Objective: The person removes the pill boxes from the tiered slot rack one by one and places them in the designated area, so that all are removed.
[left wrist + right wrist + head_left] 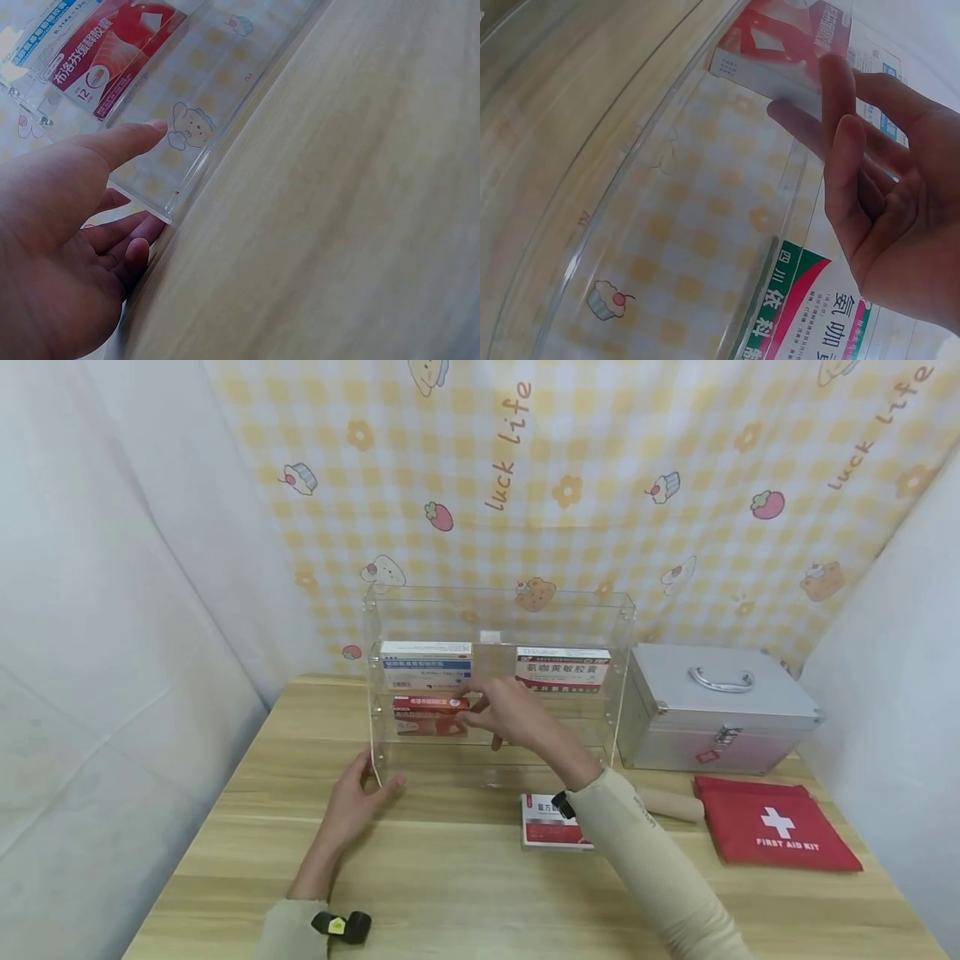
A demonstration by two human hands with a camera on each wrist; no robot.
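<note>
A clear acrylic shelf rack (491, 764) stands upright on the table. My left hand (354, 802) holds its lower left corner, thumb across the front and the other fingers around the side, as the left wrist view (82, 217) shows. On a middle tier at the left sits a red medicine box (427, 717). My right hand (510, 710) pinches that box's right end; the box (780, 49) partly hides behind the fingers in the right wrist view. On the tier above are a blue-and-white medicine box (427, 667) and, at the right, a red-white-green one (562, 672).
Another white-and-red medicine box (551, 835) lies on the table in front, partly behind the right sleeve. To the right are a silver case (720, 702) with a handle, a beige roll (671, 804) and a red first aid pouch (780, 822). A patterned curtain hangs behind.
</note>
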